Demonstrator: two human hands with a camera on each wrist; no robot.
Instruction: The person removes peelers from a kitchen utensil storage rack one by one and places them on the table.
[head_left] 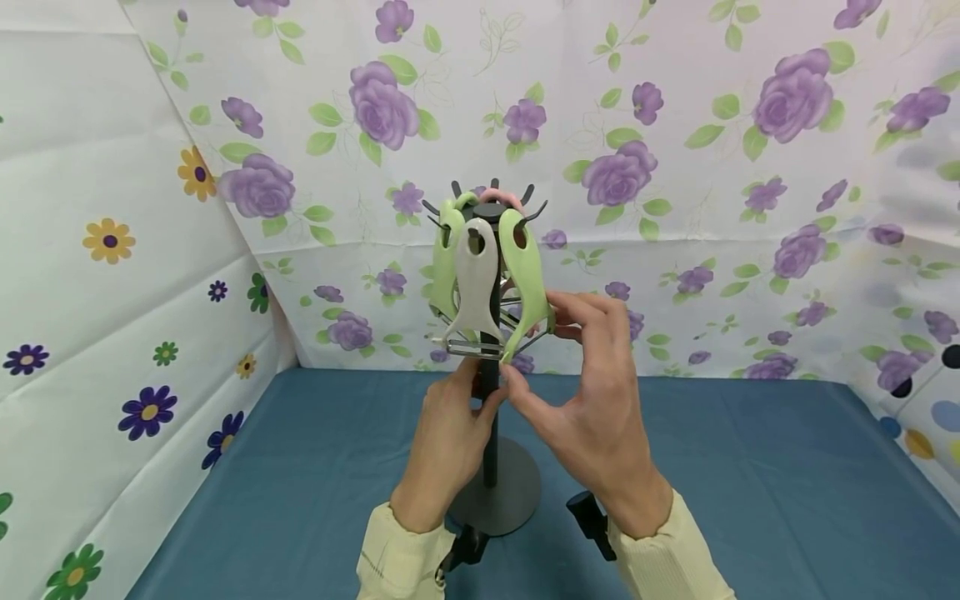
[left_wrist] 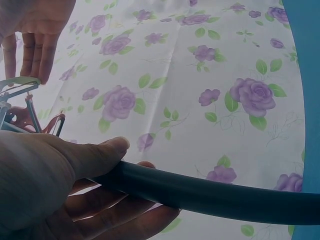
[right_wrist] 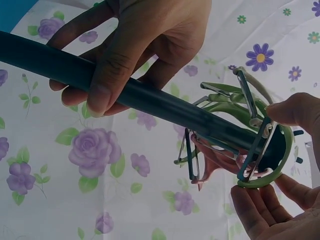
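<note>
Several Y-shaped peelers hang by the holes in their handles from a black rotating-style hook stand (head_left: 491, 454). My left hand (head_left: 446, 437) holds its pole below the peelers, thumb on one side and fingers on the other, as the left wrist view also shows. With my right hand (head_left: 606, 408) I hold the green peeler (head_left: 529, 271) on the right by the two ends of its head, thumb at one and fingertips at the other. A white peeler (head_left: 475, 271) hangs at the front, another green peeler (head_left: 444, 271) to its left. Behind them a pink peeler (right_wrist: 215, 160) is partly hidden.
The stand's round base (head_left: 517, 492) rests on a blue tablecloth (head_left: 750, 483). Curved hooks (head_left: 536, 208) fan out at the top. Floral sheets (head_left: 697, 167) rise behind the table and at the sides. Black wrist mounts (head_left: 592, 521) sit by the sleeves.
</note>
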